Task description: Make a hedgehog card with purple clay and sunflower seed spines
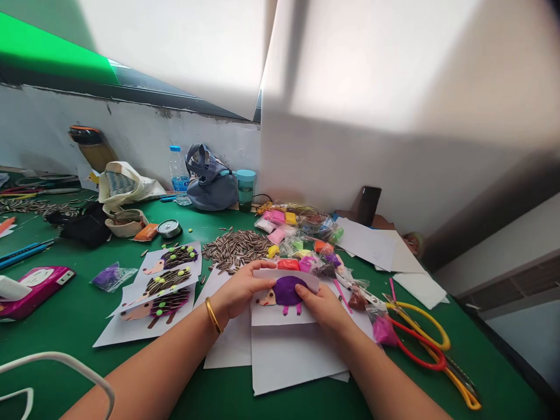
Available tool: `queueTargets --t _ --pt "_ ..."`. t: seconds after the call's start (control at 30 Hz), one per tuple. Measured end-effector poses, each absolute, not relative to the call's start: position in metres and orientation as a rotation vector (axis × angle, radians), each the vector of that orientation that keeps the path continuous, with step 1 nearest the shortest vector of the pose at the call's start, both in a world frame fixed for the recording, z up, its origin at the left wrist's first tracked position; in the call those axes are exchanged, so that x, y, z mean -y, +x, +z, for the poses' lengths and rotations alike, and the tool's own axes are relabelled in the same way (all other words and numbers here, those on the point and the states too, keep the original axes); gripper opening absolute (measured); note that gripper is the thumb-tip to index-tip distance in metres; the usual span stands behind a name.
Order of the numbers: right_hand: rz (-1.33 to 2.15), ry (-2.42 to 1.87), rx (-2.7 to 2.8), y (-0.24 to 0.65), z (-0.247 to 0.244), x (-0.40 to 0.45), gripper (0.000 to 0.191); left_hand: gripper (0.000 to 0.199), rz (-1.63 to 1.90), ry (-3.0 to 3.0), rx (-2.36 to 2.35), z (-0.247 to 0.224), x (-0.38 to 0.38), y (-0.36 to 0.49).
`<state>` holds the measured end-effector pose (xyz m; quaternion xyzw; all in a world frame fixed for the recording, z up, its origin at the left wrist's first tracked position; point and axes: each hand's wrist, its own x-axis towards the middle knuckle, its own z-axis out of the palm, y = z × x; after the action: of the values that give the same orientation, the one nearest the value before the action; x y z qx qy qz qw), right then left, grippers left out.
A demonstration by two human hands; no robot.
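Between my two hands is a white paper card (262,315) bearing a clay hedgehog (286,291) with a purple body, a pale face and pink feet. My left hand (249,283) grips the card's upper left edge, thumb on the front. On the right side, my right hand (321,300) pinches the card, its thumb resting on the purple clay. Blank white sheets (293,356) lie underneath. A heap of striped sunflower seeds (236,249) sits just beyond my left hand. Finished-looking hedgehog cards (161,306) with seed spines and green dots lie to the left.
Colourful bagged clay (289,265) spreads behind my hands. Red-handled scissors (415,344) and yellow-handled scissors (431,318) lie at right. A blue bag (212,184), a water bottle (177,169) and a cup (245,189) stand by the wall. A magenta box (44,289) is far left.
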<state>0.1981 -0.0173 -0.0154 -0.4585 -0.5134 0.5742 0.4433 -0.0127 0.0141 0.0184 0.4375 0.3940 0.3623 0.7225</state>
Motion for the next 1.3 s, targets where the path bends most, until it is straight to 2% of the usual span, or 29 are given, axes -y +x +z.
queueTargets --t 0.13,0.3,0.6,0.77,1.1,1.3 --pt "1.435 -1.125 1.259 0.1969 -0.0119 0.0183 0.053 0.060 0.781 0.941 -0.861 0.0193 -0.0139 -0.0136" --pt "1.416 -1.168 1.221 0.1963 -0.0098 0.0187 0.054 0.052 0.810 0.889 -0.865 0.0215 -0.0143 -0.0115" --pt "1.412 -1.141 1.226 0.1964 -0.0145 0.0180 0.051 0.056 0.812 0.934 -0.819 0.0157 -0.0153 -0.0124" --pt "1.389 -1.168 1.217 0.1965 -0.0128 0.0179 0.054 0.050 0.833 0.876 -0.813 0.0147 -0.0167 -0.0113" --pt "1.384 -1.172 1.227 0.1962 -0.0128 0.0182 0.053 0.059 0.824 0.886 -0.834 0.0152 -0.0152 -0.0104" --pt "1.379 -1.172 1.222 0.1964 -0.0120 0.0184 0.053 0.047 0.839 0.851 -0.803 0.0194 -0.0141 -0.0079"
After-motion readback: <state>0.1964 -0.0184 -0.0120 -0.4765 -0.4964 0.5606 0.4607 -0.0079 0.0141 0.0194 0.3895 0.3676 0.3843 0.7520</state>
